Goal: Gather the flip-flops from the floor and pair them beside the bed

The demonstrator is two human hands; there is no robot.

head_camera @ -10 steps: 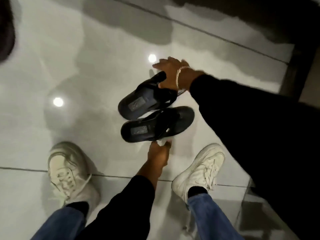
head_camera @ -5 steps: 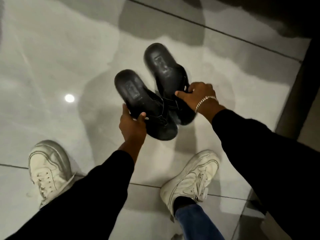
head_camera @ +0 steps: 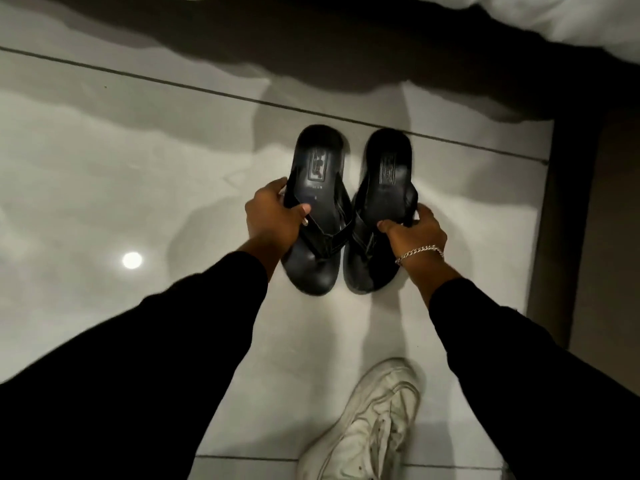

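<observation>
Fingers (head_camera: 294,211) of both hands pinch our flip-flops (head_camera: 318,209) midway at the straps; light, bendy soles, we judge.

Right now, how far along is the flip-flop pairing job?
Gathering looks done: the left hand holds the left flip-flop and the right hand holds the right flip-flop, side by side and parallel. In hand: lining them up near the bedding. Left: releasing them on the tiled floor; whether they already rest there is unclear.
</observation>
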